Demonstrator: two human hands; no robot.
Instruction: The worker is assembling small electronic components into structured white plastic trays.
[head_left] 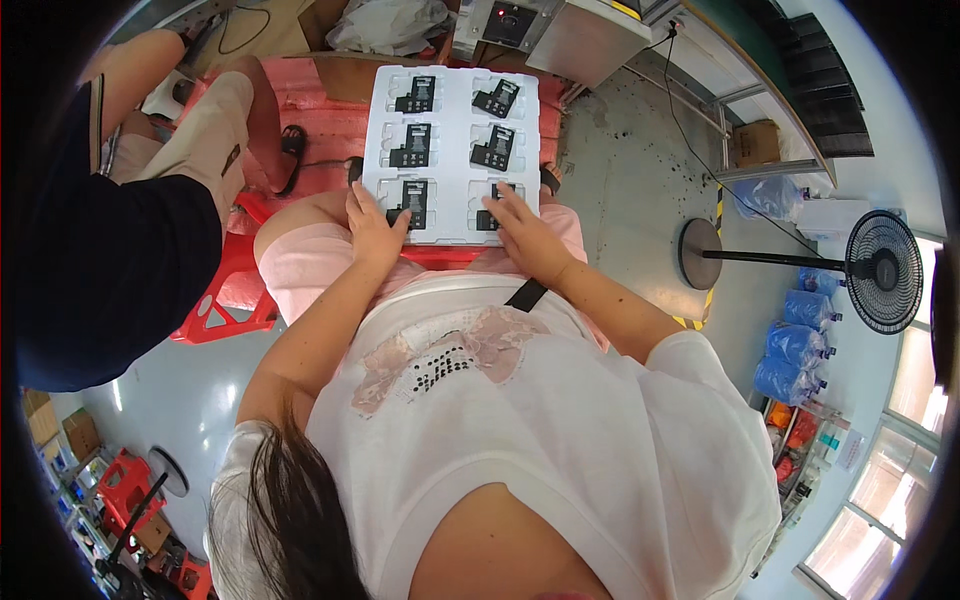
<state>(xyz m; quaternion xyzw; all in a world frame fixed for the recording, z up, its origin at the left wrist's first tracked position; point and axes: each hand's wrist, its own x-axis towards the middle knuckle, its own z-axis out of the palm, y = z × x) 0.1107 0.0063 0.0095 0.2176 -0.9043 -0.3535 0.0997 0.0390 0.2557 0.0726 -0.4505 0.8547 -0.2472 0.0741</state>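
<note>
A white plastic tray (453,150) lies in front of me over my lap, with several flat black battery packs in its moulded pockets. At its near left corner rests my left hand (377,232), fingers stretched and thumb apart, beside the near left battery pack (414,203). My right hand (532,240) reaches over the near right pocket. Its outstretched fingers partly cover the black battery pack (486,219) there, and whether they press on it is hard to see. The far right battery pack (496,98) and the middle right battery pack (492,148) sit tilted.
Red sheeting (335,110) spreads under and beyond the tray. At my left sits another person in a dark top and beige shorts (205,140), next to a red stool (235,285). A metal machine (515,25) stands ahead, and a black standing fan (884,270) is on the right.
</note>
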